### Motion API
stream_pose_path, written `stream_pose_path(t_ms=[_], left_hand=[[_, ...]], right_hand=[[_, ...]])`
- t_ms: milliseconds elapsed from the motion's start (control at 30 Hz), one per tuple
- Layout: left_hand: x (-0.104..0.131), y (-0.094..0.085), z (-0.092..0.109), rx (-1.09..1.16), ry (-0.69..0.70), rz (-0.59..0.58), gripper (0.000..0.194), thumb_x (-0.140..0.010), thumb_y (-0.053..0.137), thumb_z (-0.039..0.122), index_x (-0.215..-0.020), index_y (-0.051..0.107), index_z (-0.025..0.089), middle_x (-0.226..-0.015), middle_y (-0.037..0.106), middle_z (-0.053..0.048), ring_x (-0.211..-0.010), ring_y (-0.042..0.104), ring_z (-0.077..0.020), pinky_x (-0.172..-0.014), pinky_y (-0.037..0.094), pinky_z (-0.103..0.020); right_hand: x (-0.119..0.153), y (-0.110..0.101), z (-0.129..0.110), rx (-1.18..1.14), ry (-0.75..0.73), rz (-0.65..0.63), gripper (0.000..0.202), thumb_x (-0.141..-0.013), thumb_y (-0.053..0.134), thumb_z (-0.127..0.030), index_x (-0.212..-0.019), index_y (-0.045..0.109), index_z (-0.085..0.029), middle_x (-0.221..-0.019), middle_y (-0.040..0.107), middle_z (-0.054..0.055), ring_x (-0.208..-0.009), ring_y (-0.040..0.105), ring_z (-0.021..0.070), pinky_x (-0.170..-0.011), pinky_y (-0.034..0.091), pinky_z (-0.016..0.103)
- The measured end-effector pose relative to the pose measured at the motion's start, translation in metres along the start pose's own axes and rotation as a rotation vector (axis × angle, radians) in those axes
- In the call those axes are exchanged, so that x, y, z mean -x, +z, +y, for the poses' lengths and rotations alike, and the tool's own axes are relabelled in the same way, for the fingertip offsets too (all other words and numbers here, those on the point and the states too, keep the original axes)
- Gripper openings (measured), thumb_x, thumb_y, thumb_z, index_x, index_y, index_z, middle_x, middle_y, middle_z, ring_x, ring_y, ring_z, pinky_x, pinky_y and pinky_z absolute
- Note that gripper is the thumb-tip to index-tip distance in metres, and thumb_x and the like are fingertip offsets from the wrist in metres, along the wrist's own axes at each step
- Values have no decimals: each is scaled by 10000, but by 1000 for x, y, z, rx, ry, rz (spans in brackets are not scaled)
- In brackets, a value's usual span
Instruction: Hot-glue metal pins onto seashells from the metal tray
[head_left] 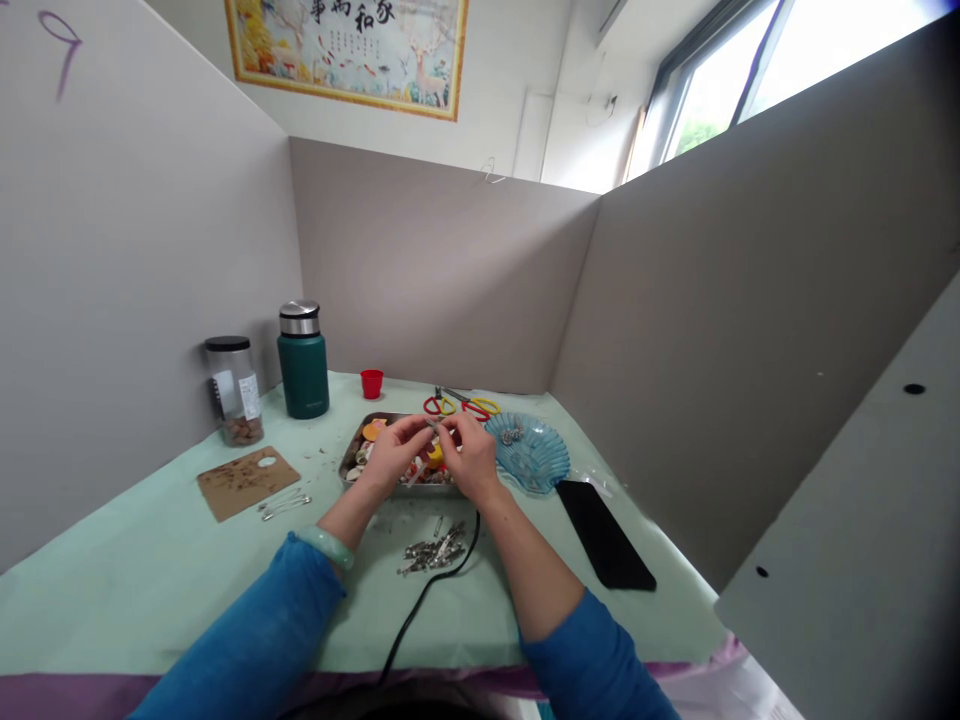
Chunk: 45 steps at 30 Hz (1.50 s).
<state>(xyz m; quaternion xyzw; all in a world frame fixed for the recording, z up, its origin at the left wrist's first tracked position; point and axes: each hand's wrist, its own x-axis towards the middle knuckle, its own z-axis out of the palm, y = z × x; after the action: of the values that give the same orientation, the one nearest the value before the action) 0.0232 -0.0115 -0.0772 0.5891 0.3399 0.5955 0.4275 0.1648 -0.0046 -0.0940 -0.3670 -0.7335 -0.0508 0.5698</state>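
Above a metal tray (350, 462) of small colourful pieces, my left hand (399, 452) and my right hand (471, 458) meet at the fingertips. Both hands are closed, pinching a small greyish piece (433, 425) between them; its shape is too small to tell. The tray holds orange, yellow, white and red bits, partly hidden by my hands. Nearer to me, a pile of small silver metal clips or pins (435, 550) lies on the pale green cloth beside a black cord (431, 582).
A blue glass shell-shaped dish (534, 455) and black phone (606, 535) lie right. Scissors (472, 405) and a red cup (371, 384) are behind the tray. Left stand a green bottle (304, 365) and jar (236, 395), near brown card (246, 483) and large safety pins (285, 504).
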Motion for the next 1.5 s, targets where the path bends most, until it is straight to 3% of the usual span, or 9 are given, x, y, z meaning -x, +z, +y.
stream_pose_path(t_ms=[233, 467, 667, 900, 1033, 1200, 1300, 1500], left_hand=[[-1, -3, 1, -49, 21, 27, 378, -666, 722, 452, -864, 677, 132, -695, 648, -30, -497, 523, -105, -460, 430, -223], [-1, -3, 3, -120, 19, -58, 323, -670, 715, 421, -829, 671, 143, -608, 604, 4, -427, 479, -87, -427, 390, -216], [-3, -7, 1, -80, 11, 35, 324, -674, 719, 414, -846, 681, 142, -599, 606, 2, -481, 514, -106, -466, 418, -217], [-7, -13, -9, -129, 30, -45, 343, -706, 697, 427, -906, 697, 148, -713, 663, -33, -499, 520, -107, -476, 440, -221], [-6, -11, -4, -255, 132, -23, 333, -704, 695, 405, -949, 716, 181, -684, 666, -23, -499, 523, -125, -478, 435, -224], [-3, -9, 2, -502, 351, 28, 162, -731, 663, 353, -795, 743, 227, -705, 700, -29, -615, 574, -165, -610, 458, -239], [-4, -11, 0, -605, 398, 55, 173, -750, 640, 353, -812, 736, 223, -745, 716, -36, -634, 592, -173, -647, 470, -261], [-5, -13, -2, -705, 456, 7, 248, -831, 533, 353, -876, 718, 195, -930, 729, -70, -852, 650, -198, -809, 494, -298]], right_hand=[[-1, -2, 2, 6, -8, -37, 154, -910, 466, -263, -853, 589, -190, -822, 610, 43, -705, 556, 144, -656, 431, 250], [-2, -1, 5, -50, -16, -19, 161, -918, 454, -260, -883, 594, -187, -826, 613, 43, -748, 567, 149, -680, 439, 254], [-4, -4, 3, -102, -44, -11, 132, -900, 506, -284, -924, 592, -188, -869, 621, 48, -775, 576, 148, -699, 462, 254], [-3, -2, 5, -79, -49, -28, 163, -928, 460, -262, -909, 601, -184, -871, 618, 58, -826, 579, 157, -758, 466, 256], [-4, -1, 7, -33, -35, -35, 180, -931, 449, -264, -907, 610, -188, -892, 628, 67, -831, 590, 167, -768, 476, 273], [-3, -2, 7, -12, -56, -64, 193, -934, 441, -253, -938, 626, -199, -924, 639, 75, -861, 600, 172, -789, 482, 276], [-3, -2, 8, -42, -85, -65, 200, -936, 439, -252, -949, 630, -192, -927, 637, 77, -870, 600, 167, -801, 480, 270], [-2, -1, 8, -73, -89, -21, 206, -933, 441, -239, -963, 635, -179, -937, 631, 85, -896, 590, 165, -820, 474, 271]])
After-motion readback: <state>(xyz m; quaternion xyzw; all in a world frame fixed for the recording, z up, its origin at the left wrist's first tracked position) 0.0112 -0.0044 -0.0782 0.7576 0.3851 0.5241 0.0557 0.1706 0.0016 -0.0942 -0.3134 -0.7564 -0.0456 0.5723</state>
